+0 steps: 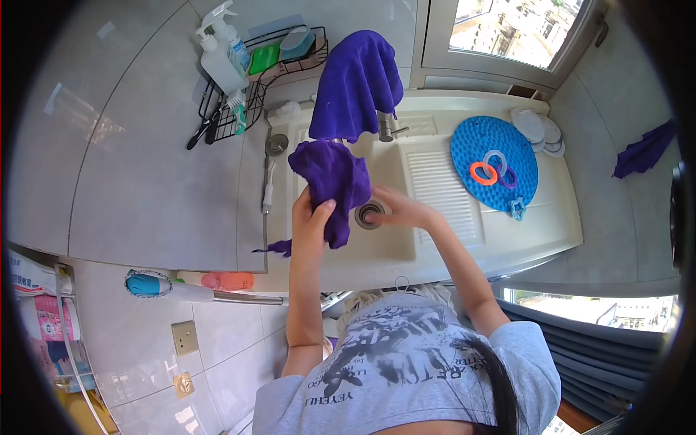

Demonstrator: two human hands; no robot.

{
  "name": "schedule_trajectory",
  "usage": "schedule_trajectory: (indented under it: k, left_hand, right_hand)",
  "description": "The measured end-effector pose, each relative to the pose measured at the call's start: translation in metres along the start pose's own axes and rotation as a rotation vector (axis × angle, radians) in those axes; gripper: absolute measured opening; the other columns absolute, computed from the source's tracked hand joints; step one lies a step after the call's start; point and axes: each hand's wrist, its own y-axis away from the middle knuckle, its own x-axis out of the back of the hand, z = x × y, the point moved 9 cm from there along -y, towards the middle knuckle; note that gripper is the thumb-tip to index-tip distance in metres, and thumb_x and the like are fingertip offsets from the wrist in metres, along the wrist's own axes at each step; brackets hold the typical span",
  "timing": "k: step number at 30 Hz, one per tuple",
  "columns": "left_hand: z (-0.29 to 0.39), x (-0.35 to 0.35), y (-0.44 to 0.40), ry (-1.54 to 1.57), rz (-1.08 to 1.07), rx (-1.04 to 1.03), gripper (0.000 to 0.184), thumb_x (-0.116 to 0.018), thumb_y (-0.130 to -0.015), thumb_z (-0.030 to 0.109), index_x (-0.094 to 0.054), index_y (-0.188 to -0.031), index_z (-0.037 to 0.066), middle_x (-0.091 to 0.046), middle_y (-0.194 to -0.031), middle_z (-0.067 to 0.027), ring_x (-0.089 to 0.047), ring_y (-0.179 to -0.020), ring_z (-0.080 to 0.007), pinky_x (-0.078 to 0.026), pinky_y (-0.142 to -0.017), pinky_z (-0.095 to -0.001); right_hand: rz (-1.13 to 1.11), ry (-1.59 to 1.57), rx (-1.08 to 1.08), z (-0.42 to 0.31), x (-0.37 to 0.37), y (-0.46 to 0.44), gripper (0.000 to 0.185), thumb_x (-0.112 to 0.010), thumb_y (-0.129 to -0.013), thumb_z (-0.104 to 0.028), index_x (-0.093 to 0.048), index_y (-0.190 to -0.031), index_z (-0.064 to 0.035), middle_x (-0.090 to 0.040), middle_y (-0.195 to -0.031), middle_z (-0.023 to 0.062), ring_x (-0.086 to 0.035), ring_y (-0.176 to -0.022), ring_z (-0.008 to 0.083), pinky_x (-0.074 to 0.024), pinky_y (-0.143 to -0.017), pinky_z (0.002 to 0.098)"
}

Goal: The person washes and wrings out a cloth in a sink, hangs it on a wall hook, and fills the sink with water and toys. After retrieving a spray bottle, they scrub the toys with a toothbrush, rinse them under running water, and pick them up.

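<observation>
My left hand [314, 214] is closed around a crumpled purple cloth [330, 174] over the left side of the sink, thumb on top; another end of it seems to trail beside my wrist. My right hand [402, 209] is over the sink drain [370, 214], its fingers apart and a little blurred. Its upper fingertips come close to the edge of the cloth; I cannot tell whether they touch. Beyond, a second purple cloth [359, 83] hangs draped, covering most of the tap [386, 130].
On the right, a blue round mat [478, 145] carries an orange ring [483, 173] and other small rings. White round pads [529, 127] lie behind it. A wire rack [254, 98] at the left holds a pump bottle [220, 64] and a green sponge [264, 58]. A window [507, 32] is at the back.
</observation>
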Motion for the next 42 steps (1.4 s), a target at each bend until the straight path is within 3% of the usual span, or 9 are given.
schedule_trajectory:
  k: [3, 9, 12, 15, 18, 19, 27, 32, 42]
  left_hand:
    - [-0.003, 0.007, 0.004, 0.198, -0.037, 0.135, 0.048, -0.049, -0.071, 0.009, -0.048, -0.116, -0.005, -0.058, -0.1, -0.0105, -0.057, -0.083, -0.0164, -0.045, -0.076, -0.0262]
    - [-0.002, 0.011, 0.011, 0.389, 0.062, 0.138, 0.054, -0.046, -0.069, 0.015, -0.045, -0.12, -0.006, -0.058, -0.107, -0.0139, -0.06, -0.087, -0.0217, -0.048, -0.078, -0.0294]
    - [-0.019, 0.021, 0.006, 0.51, 0.033, 0.172, 0.052, -0.044, -0.071, 0.009, -0.045, -0.121, -0.005, -0.058, -0.109, -0.0125, -0.061, -0.091, -0.0209, -0.05, -0.076, -0.0279]
    - [-0.092, 0.069, -0.011, -0.094, -0.056, 0.236, 0.046, -0.046, -0.076, 0.004, -0.045, -0.122, -0.002, -0.059, -0.11, -0.0114, -0.059, -0.099, -0.019, -0.049, -0.079, -0.0266]
    - [-0.119, 0.106, -0.012, -0.459, 0.148, 0.162, 0.038, -0.04, -0.084, 0.001, -0.047, -0.121, 0.0, -0.058, -0.11, -0.011, -0.055, -0.105, -0.0181, -0.046, -0.087, -0.0284]
    - [-0.117, 0.106, -0.007, -0.35, 0.165, 0.187, 0.04, -0.053, -0.084, 0.009, -0.045, -0.123, 0.001, -0.06, -0.109, -0.0104, -0.057, -0.102, -0.0187, -0.048, -0.082, -0.0299]
    - [0.016, -0.086, -0.001, -0.48, -0.459, -0.422, 0.033, -0.064, -0.081, 0.018, -0.056, -0.11, 0.002, -0.063, -0.096, -0.012, -0.058, -0.099, -0.021, -0.044, -0.083, -0.031]
    - [0.061, -0.127, -0.011, -0.5, -0.473, -0.466, 0.016, -0.065, -0.08, 0.015, -0.061, -0.086, 0.001, -0.057, -0.072, -0.0074, -0.052, -0.064, -0.0184, -0.04, -0.061, -0.0272]
    - [0.069, -0.154, -0.017, -0.574, -0.448, -0.607, 0.009, -0.064, -0.078, 0.007, -0.063, -0.086, 0.002, -0.06, -0.078, -0.0046, -0.056, -0.073, -0.0159, -0.041, -0.072, -0.0247]
  right_hand:
    - [-0.085, -0.679, 0.216, -0.062, -0.001, 0.011, 0.052, -0.059, -0.086, -0.023, -0.04, -0.13, -0.0038, -0.039, -0.136, 0.0117, -0.033, -0.128, 0.0207, -0.0269, -0.105, 0.0351]
    - [-0.022, -0.686, -0.076, -0.056, -0.008, 0.007, 0.02, -0.053, -0.091, -0.017, -0.058, -0.104, -0.0027, -0.054, -0.089, 0.0005, -0.046, -0.08, 0.0071, -0.0398, -0.07, 0.025]
    - [0.358, -0.506, 0.163, -0.067, 0.038, 0.017, 0.018, -0.051, -0.091, -0.015, -0.052, -0.081, -0.0008, -0.041, -0.069, -0.0044, -0.035, -0.065, 0.0057, -0.033, -0.056, 0.0246]
    - [0.636, -0.136, 0.033, -0.087, 0.089, 0.049, 0.023, -0.05, -0.092, -0.016, -0.045, -0.075, -0.0007, -0.036, -0.056, -0.0013, -0.034, -0.056, 0.007, -0.033, -0.05, 0.0268]
    - [0.849, -0.099, 0.114, -0.102, 0.135, 0.082, 0.018, -0.048, -0.092, -0.015, -0.051, -0.082, 0.0002, -0.04, -0.057, 0.0049, -0.036, -0.053, 0.01, -0.0331, -0.049, 0.0268]
    - [0.772, -0.081, 0.157, -0.109, 0.137, 0.077, 0.016, -0.048, -0.092, -0.015, -0.052, -0.085, 0.0002, -0.041, -0.058, 0.005, -0.037, -0.054, 0.0102, -0.034, -0.05, 0.027]
    - [0.009, -0.078, 0.106, -0.136, 0.089, 0.063, 0.02, -0.055, -0.088, -0.015, -0.051, -0.102, -0.0015, -0.06, -0.081, 0.0082, -0.054, -0.066, 0.0153, -0.0428, -0.059, 0.0287]
    - [-0.008, -0.039, -0.049, -0.09, 0.111, 0.091, 0.022, -0.059, -0.086, -0.018, -0.05, -0.096, -0.0001, -0.057, -0.083, 0.0073, -0.053, -0.074, 0.0181, -0.043, -0.07, 0.0292]
    - [0.185, -0.277, -0.065, -0.065, 0.138, 0.175, 0.018, -0.051, -0.092, -0.016, -0.05, -0.099, 0.0003, -0.051, -0.087, 0.0025, -0.044, -0.079, 0.0079, -0.0388, -0.07, 0.0242]
